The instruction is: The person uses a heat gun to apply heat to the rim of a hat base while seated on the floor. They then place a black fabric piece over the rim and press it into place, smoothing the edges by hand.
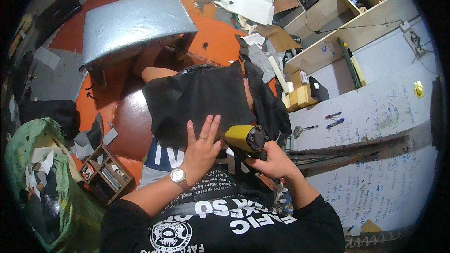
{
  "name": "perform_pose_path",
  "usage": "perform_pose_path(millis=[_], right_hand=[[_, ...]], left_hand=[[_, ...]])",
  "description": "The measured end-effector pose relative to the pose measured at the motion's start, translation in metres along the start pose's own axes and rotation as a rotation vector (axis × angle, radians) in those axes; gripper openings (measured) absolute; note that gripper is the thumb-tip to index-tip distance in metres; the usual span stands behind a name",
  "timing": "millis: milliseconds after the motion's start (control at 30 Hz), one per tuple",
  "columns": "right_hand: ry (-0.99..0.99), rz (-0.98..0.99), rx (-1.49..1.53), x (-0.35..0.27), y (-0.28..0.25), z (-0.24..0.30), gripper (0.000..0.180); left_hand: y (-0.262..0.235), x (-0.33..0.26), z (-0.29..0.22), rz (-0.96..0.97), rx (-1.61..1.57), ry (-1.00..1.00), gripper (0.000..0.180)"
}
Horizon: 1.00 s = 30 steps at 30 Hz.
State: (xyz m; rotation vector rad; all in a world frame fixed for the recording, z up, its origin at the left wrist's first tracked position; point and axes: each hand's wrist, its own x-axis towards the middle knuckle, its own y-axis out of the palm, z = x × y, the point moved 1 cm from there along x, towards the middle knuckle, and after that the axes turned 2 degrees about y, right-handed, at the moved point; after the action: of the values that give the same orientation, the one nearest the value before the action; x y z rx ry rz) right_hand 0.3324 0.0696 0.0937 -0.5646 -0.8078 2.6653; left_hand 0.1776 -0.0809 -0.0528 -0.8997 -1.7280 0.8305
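Across my lap lies a black sheet of fabric or leather (pixel 197 96), covering something whose shape I cannot make out. My left hand (pixel 203 146) rests flat on its near edge, fingers stretched out, holding nothing. In my right hand (pixel 275 160) is a yellow and black staple gun (pixel 244 138), gripped by its handle close to the fingers of the left. The nose of the tool points left, at the sheet's near edge; its tip is hard to see. More black material (pixel 265 98) hangs in folds on the right side.
A silver-covered padded seat (pixel 136 18) stands ahead on the orange floor. At left are a wooden compartment box (pixel 124 174) and a green sack (pixel 65 152) of scraps. The white written-on tabletop (pixel 370 122) at right carries pens (pixel 335 122) and yellow blocks (pixel 301 97).
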Motion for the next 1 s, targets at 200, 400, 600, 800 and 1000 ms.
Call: perform_pose_path(millis=[200,400,600,800,1000], right_hand=[[0.165,0.116,-0.431,0.001,0.007,-0.003,0.047],[0.179,-0.034,0.146,-0.025,-0.025,-0.033,0.042],[0.526,-0.198,0.38,-0.065,-0.042,-0.165,0.071],[0.921,0.045,0.123,-0.082,0.047,-0.312,0.093],[0.599,-0.264,0.15,-0.034,0.025,-0.297,0.052]], left_hand=[[-0.002,-0.002,-0.002,0.109,0.074,0.007,0.023],[-0.01,0.002,0.0,0.049,0.055,-0.007,0.058],[-0.006,0.01,0.004,0.006,0.043,-0.043,0.062],[-0.043,0.009,0.051,0.111,0.02,0.147,0.071],[-0.095,-0.02,0.121,0.173,0.074,0.025,0.059]])
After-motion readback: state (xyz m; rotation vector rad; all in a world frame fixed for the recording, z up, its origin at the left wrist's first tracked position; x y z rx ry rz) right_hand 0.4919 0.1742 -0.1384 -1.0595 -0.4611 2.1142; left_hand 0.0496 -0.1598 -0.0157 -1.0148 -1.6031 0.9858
